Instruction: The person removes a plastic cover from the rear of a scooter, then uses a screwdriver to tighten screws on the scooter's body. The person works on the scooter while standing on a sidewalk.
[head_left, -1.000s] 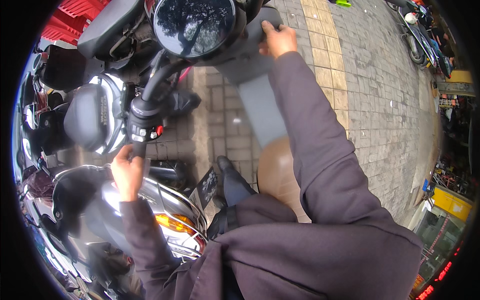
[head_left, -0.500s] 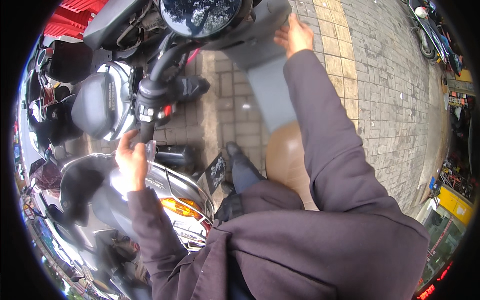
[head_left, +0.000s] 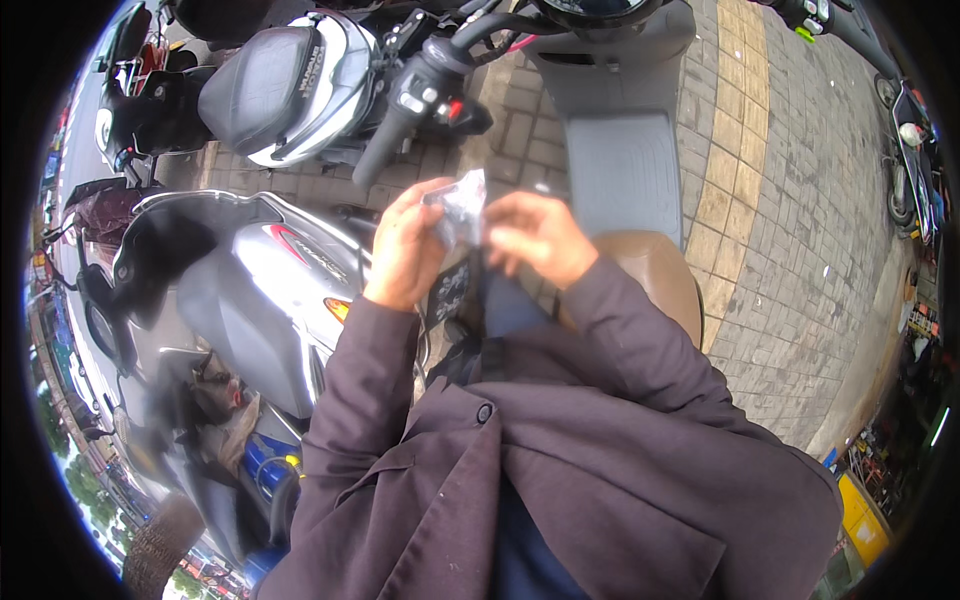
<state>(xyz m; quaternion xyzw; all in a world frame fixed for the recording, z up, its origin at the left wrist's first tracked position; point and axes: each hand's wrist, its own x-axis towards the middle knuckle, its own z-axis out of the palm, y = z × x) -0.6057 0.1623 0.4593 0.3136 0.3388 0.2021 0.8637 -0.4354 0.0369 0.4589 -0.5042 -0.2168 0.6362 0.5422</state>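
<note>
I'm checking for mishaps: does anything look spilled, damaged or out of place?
No spill or clear damage stands out. Slightly odd: a white scrap lies like litter on the paving. The clear plastic packet in the left hand looks crumpled.

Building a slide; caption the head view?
Left hand holds a clear packet, right hand beside it, near a silver scooter.

Daylight falls on grey brick paving (head_left: 800, 300) with a yellowish tile strip (head_left: 742, 130).

blurred right fingers (head_left: 520, 212), indistinct clear packet (head_left: 460, 208), top-cropped mirror (head_left: 595, 9)
</note>
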